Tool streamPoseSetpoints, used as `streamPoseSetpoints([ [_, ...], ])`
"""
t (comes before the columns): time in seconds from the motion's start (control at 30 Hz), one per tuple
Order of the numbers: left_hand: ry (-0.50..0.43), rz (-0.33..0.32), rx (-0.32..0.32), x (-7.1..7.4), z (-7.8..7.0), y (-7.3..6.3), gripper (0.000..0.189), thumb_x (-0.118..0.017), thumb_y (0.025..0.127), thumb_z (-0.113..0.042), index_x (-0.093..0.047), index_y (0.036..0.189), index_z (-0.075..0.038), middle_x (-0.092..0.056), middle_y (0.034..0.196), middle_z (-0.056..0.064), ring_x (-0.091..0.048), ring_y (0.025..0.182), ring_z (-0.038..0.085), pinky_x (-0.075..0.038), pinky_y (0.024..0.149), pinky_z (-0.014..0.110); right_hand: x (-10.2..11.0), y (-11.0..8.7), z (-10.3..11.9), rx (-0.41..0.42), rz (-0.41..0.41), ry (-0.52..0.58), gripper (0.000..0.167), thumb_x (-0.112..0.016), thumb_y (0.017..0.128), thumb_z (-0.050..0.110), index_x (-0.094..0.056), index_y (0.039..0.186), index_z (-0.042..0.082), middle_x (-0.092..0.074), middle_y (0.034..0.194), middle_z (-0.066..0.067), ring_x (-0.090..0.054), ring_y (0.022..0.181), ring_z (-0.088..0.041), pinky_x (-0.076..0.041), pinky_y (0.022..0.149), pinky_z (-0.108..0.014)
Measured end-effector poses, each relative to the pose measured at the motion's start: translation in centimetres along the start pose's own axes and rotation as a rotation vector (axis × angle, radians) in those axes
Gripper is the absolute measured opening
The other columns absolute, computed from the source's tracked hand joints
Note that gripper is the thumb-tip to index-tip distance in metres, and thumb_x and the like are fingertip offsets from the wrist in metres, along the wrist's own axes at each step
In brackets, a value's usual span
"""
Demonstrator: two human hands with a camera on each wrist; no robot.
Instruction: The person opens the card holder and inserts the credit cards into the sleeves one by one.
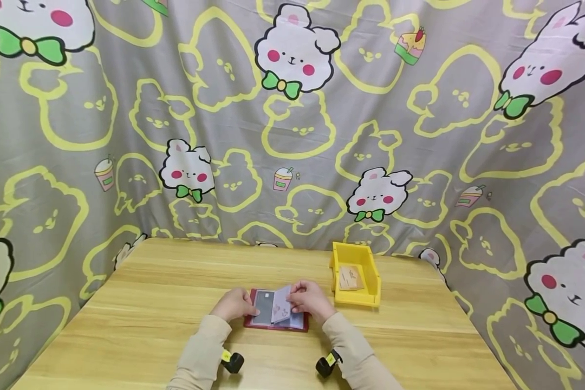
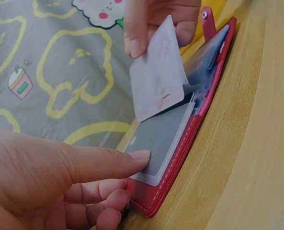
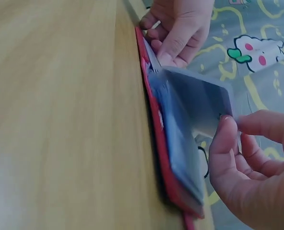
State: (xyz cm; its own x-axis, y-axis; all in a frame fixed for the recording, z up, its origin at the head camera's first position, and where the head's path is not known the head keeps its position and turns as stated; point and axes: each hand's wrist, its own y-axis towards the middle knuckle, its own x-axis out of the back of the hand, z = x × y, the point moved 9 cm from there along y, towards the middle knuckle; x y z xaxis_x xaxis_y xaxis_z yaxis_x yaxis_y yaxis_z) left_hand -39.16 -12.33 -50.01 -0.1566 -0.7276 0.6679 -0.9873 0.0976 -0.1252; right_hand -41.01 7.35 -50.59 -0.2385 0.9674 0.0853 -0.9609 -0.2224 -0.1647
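Left hand (image 1: 235, 303) and right hand (image 1: 313, 298), we saw in the head view, flanked an open red card holder (image 1: 273, 327) on the table (image 1: 404, 346), its long axis running between them; the left gripped its left end, the right pinched the raised leaf (image 1: 281, 306). In the left wrist view, we saw the left hand's thumb pressing a grey page (image 2: 162, 143). In the right wrist view, the leaf stood tilted, its free edge between thumb and forefinger, nearer the right hand.
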Motion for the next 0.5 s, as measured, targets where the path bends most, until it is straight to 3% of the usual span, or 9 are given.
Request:
streamPoseSetpoints([
  [0.1, 0.004, 0.001, 0.002, 0.0, 0.0, 0.0, 0.032, -0.082, 0.073, -0.017, -0.053, 0.066, -0.008, -0.047, 0.062, -0.001, -0.044, 0.059, 0.015, -0.033, 0.053, 0.026, -0.7, 0.1, 1.1, 0.039, -0.003, -0.1, 0.016, -0.064, 0.08, -0.003, -0.05, 0.086, 0.004, -0.052, 0.065, 0.0, -0.053, 0.05, -0.01, -0.048, 0.047, -0.022],
  [0.3, -0.002, -0.002, 0.009, 0.0, 0.2, 0.3, 0.032, -0.082, 0.073, -0.018, -0.053, 0.065, -0.008, -0.047, 0.06, -0.001, -0.044, 0.058, 0.014, -0.033, 0.052, 0.026, -2.5, 0.2, 4.3, 0.162, -0.026, -0.426, 0.018, -0.063, 0.079, 0.003, -0.046, 0.083, 0.006, -0.048, 0.057, 0.001, -0.05, 0.041, -0.01, -0.045, 0.04, -0.023],
  [0.5, -0.004, 0.002, -0.003, -0.1, 0.2, 0.5, 0.033, -0.082, 0.073, -0.016, -0.052, 0.063, -0.009, -0.046, 0.058, -0.002, -0.043, 0.056, 0.014, -0.032, 0.051, 0.025, -4.5, 0.2, 6.6, 0.259, -0.063, -0.742, 0.03, -0.067, 0.073, 0.0, -0.039, 0.075, 0.012, -0.038, 0.062, 0.003, -0.042, 0.047, -0.009, -0.035, 0.045, -0.021],
])
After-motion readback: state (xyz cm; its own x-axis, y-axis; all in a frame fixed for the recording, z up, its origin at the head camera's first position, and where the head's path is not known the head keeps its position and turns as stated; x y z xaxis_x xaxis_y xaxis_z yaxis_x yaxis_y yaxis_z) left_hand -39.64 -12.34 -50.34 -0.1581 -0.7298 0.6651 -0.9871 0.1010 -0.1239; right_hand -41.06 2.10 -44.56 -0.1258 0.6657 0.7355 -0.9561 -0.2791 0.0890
